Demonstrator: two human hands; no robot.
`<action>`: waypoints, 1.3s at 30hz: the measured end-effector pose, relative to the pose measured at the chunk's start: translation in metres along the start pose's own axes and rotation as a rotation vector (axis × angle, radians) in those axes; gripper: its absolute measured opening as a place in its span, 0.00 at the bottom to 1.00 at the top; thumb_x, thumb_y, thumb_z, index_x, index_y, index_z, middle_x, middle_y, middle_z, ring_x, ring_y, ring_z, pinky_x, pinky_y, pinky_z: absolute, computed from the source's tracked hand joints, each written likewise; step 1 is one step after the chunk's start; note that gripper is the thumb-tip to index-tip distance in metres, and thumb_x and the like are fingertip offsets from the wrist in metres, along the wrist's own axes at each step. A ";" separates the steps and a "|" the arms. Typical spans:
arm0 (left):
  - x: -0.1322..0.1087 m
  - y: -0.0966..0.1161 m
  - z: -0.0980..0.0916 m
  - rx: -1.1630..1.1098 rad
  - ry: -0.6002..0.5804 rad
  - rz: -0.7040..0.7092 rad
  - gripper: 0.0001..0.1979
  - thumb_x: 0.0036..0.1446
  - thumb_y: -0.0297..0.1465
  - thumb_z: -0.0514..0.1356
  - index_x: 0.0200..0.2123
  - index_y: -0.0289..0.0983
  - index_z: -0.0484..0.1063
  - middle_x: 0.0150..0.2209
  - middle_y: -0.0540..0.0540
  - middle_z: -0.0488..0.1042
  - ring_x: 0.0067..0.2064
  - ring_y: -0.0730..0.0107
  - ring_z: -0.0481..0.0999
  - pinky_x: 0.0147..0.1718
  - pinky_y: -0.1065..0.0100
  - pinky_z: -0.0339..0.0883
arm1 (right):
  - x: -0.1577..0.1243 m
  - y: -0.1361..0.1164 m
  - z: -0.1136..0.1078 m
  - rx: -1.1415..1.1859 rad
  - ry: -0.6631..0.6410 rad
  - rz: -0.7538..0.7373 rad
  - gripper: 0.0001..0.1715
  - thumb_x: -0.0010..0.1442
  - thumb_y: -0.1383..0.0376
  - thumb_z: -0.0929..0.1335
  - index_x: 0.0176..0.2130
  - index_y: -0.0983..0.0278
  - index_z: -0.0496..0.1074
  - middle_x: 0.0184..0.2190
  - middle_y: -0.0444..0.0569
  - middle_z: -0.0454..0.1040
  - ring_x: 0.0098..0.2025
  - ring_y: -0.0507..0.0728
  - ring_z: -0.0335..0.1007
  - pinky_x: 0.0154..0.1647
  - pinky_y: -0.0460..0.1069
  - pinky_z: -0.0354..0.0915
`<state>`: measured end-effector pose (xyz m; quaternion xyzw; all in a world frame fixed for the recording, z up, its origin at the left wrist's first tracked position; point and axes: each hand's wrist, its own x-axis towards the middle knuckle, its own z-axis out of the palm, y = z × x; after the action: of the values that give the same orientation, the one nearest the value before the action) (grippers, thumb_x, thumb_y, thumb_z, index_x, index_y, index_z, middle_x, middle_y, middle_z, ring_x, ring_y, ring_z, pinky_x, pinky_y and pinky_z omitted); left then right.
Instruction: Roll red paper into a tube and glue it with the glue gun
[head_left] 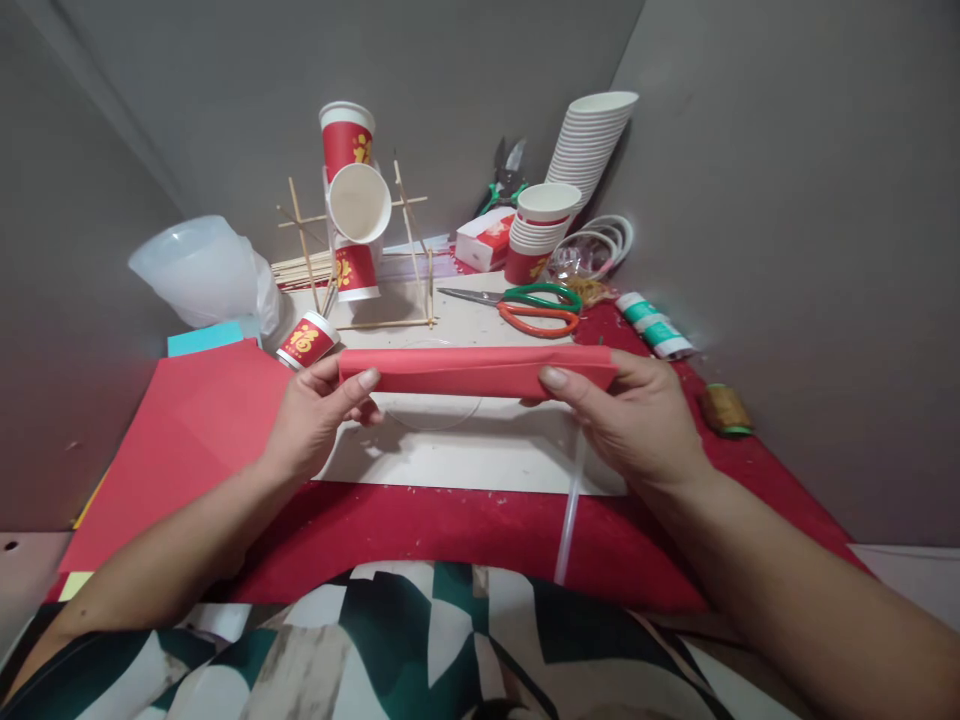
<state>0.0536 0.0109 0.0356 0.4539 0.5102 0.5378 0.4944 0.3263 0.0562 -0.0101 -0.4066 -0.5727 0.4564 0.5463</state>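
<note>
A folded strip of red paper stretches level between my two hands, held above a white board. My left hand pinches its left end, thumb on the near face. At the other end my right hand grips it the same way, its fingers mostly hidden behind the paper. Under the strip a thin clear ring partly shows on the board. Just behind my left hand a red paper cup lies tilted. Below my right hand a clear straw-like tube crosses the board's front edge.
Behind stand joined paper cups and a frame of thin sticks. Green-and-orange scissors, a small box, pliers and stacked cups sit at the back. Red sheets lie left; a thread spool stands right.
</note>
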 end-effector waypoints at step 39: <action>0.018 0.009 -0.022 0.138 0.358 0.312 0.05 0.52 0.30 0.69 0.34 0.43 0.79 0.33 0.51 0.79 0.32 0.74 0.77 0.33 0.72 0.73 | 0.002 -0.006 0.004 -0.038 -0.134 0.170 0.11 0.51 0.58 0.77 0.23 0.61 0.79 0.23 0.44 0.79 0.27 0.53 0.73 0.33 0.48 0.71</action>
<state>0.0293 0.0267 0.0429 0.4573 0.5491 0.6432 0.2750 0.3222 0.0558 -0.0037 -0.4324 -0.5799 0.5164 0.4583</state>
